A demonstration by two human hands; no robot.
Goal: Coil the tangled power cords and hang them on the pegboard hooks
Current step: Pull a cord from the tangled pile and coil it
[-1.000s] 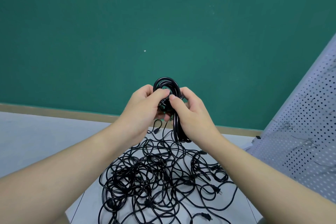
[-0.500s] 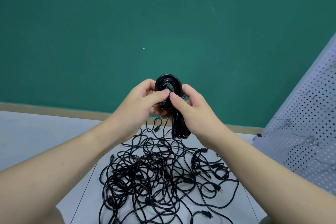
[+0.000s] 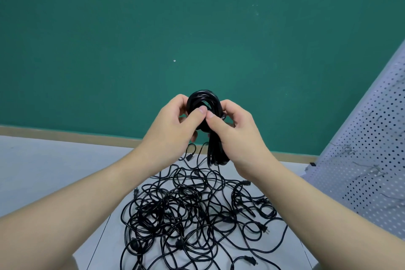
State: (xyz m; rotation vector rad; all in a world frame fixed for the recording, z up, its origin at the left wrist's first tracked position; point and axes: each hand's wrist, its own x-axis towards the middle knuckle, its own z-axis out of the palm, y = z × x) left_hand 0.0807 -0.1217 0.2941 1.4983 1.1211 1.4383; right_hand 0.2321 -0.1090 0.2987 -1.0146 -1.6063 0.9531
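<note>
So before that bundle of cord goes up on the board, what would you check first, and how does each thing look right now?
1. Both hands on the coil: ok. The left hand and right hand pinch the coiled cord.
2. Coil tied off: cannot tell; the fingers hide the wrap.
3. Coil free of the tangled pile: cannot tell; its lower loops hang right above the pile.
4. A free hook: ok. Bare hooks show on the pegboard.
5. Loop open for a hook: ok, the top loop shows a gap.
</note>
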